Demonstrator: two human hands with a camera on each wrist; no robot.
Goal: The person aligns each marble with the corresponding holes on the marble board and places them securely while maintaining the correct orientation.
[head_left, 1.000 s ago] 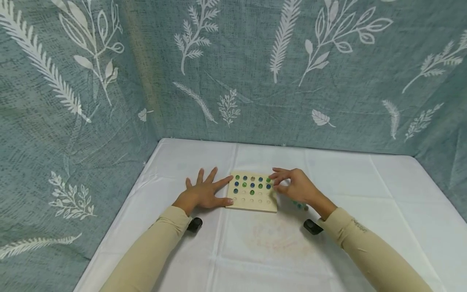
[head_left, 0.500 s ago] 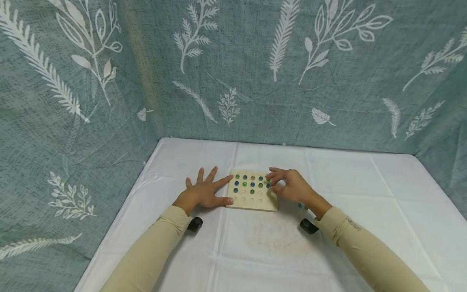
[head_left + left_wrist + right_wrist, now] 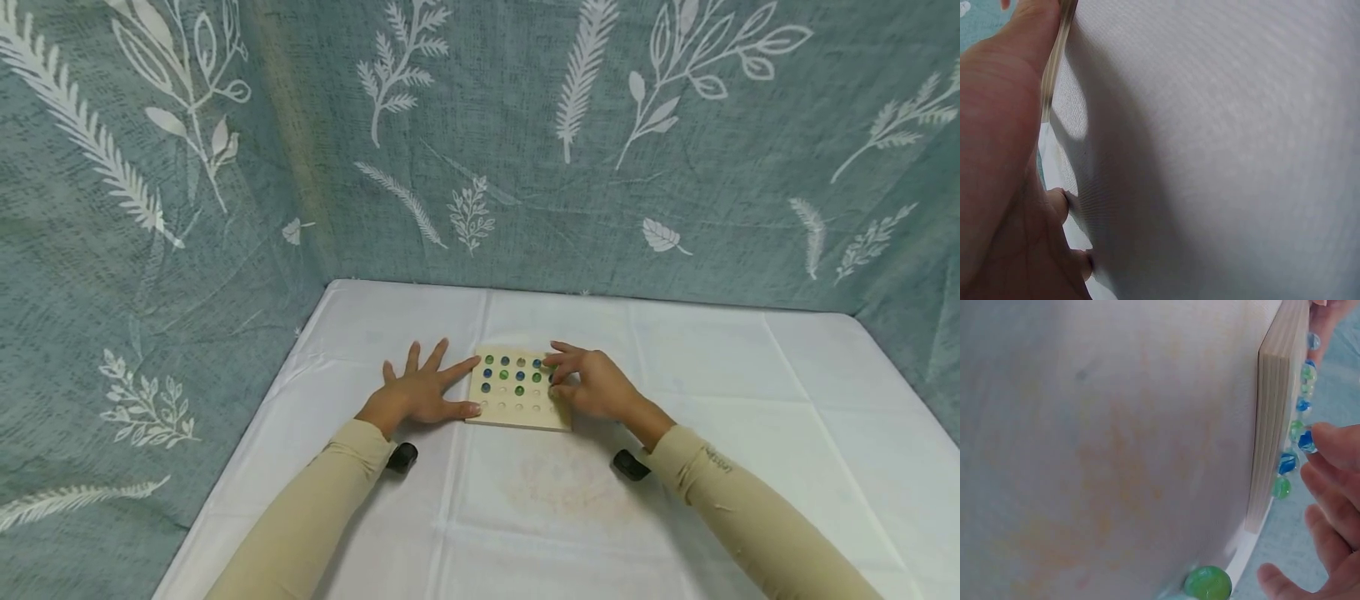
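Observation:
A pale wooden board point(image 3: 528, 417) with rows of round dimples lies on the table. Blue, green and clear marbles point(image 3: 520, 376) fill the two far rows, with a couple more in the third row. My left hand point(image 3: 422, 397) is spread flat on the cloth, thumb and index fingertip against the board's left edge. Over the board's right side is my right hand point(image 3: 600, 385). In the right wrist view its thumb and index finger pinch a blue-streaked marble point(image 3: 1307, 442) just above the board; the other fingers are loosely bent.
A green marble point(image 3: 1208, 583) lies on the cloth near the board in the right wrist view. White cloth point(image 3: 525, 517) covers the table, and a leaf-patterned teal curtain point(image 3: 525, 225) hangs behind and to the left. Dark wrist cameras point(image 3: 631, 465) sit under the sleeves.
My right hand has moved left and in over the board's right columns. Loose marbles that showed beside its wrist are now hidden in the head view. My left hand has stayed put.

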